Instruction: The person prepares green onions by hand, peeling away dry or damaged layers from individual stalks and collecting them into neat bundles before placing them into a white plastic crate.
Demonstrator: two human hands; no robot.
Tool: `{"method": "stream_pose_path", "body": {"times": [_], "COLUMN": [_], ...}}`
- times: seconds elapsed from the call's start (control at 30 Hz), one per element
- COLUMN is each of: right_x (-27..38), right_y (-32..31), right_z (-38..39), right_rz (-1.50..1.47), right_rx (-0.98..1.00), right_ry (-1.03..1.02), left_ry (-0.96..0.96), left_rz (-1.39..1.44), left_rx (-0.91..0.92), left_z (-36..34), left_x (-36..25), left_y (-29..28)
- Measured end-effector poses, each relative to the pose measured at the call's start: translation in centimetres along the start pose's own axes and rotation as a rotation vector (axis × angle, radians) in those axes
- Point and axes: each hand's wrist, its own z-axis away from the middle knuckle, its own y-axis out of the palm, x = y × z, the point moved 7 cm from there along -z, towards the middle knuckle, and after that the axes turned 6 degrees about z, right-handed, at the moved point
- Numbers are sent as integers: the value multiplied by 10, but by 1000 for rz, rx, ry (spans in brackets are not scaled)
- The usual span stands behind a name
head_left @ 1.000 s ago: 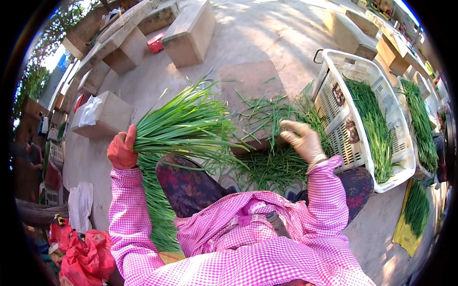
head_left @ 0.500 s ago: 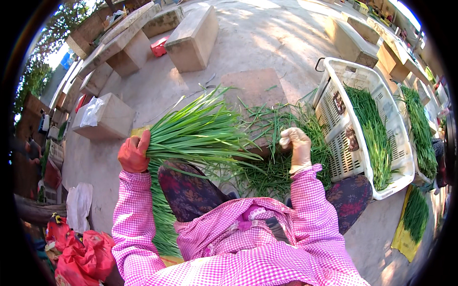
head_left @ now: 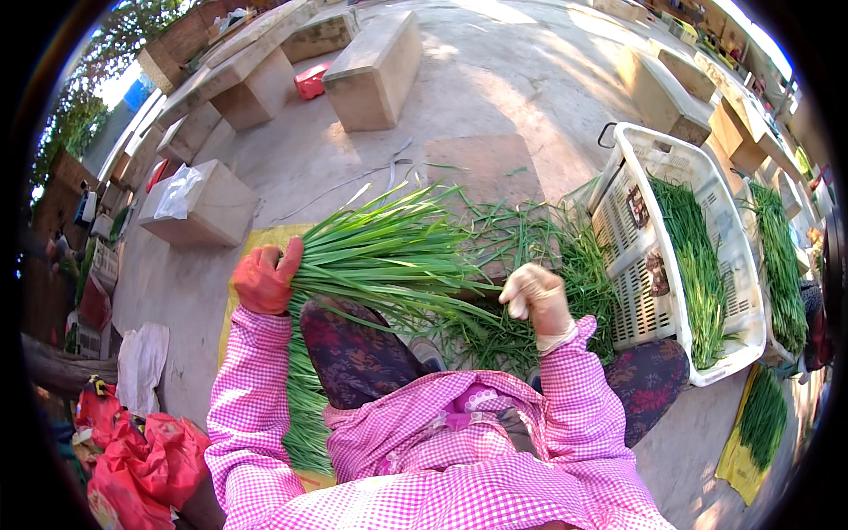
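My left hand, in a red glove, is closed round one end of a bunch of green chives. The long leaves fan out to the right above my knee. My right hand, in a thin pale glove, is raised by the leaf tips with its fingers curled together. Whatever it may pinch is too small to make out. Loose chive leaves lie scattered beneath and around it. More chives rest in a pile beside my left forearm, on a yellow sheet.
On the right stands a white plastic crate with chives inside. Another chive bundle lies on yellow sacking beyond my right knee. Stone benches stand ahead, and a red plastic bag sits at the lower left.
My left hand and the chive bunch have shifted slightly right. My right hand has moved left and down, closer to the leaf tips. The view has also tilted a little.
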Motion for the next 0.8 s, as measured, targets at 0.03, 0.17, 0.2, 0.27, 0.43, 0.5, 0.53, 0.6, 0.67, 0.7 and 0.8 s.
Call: {"method": "stream_pose_path", "body": {"times": [0.03,0.17,0.2,0.27,0.43,0.5,0.53,0.6,0.67,0.7,0.8], "right_x": [5,33,51,82,62,40,35,52,57,55,30], "right_y": [-17,-49,-42,-21,45,47,48,49,28,16,-7], "right_z": [-4,-20,-26,-36,-70,-66,-64,-49,-51,-56,-65], "right_rz": [-80,174,276,704,1177,1095,930,605,340,238,123], "right_rx": [-105,-317,-308,-295,131,265,267,170,4,-51,-146], "right_ry": [-76,-203,-270,-419,-608,-368,-292,-293,-388,-392,-263], "left_ry": [11,66,104,170,242,227,218,148,48,-70,-546], "left_rz": [8,19,40,71,100,112,76,11,-29,3,51], "left_rx": [1,-6,-37,-89,-96,-126,-159,-154,-106,-122,-152], "left_z": [-1,-6,-11,-19,-17,-18,-19,-10,4,14,66], "left_x": [-2,-19,-28,-45,-67,-64,-58,-35,-5,20,92], "left_y": [0,-6,-10,-20,-34,-37,-39,-42,-46,-54,-83]}}
